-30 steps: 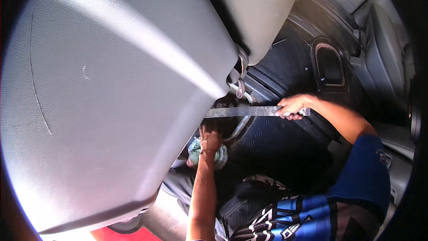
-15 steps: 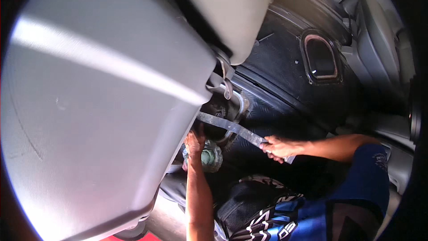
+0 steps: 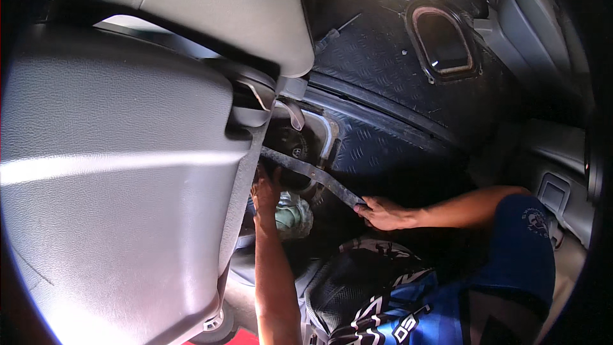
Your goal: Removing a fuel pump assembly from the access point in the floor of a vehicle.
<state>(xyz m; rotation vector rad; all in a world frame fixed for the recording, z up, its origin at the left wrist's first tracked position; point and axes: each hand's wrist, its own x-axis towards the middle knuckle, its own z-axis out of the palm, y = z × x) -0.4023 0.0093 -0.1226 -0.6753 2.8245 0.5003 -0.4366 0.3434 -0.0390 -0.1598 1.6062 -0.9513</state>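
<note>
The bar (image 3: 313,173) crosses the floor opening (image 3: 331,133) (right of the seatback (image 3: 128,211)).

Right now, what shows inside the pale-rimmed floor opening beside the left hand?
A dark surface with faint markings shows inside the opening. The flat strip crosses it; whatever lies behind the grey panel is hidden.

Slanting across the pale-rimmed floor opening (image 3: 332,133) as one long, narrow metal bar (image 3: 324,179), grey and mottled, kinked near the opening's right edge; running out of sight at the opening's left and gripped at the other end, off the opening's lower right.
</note>
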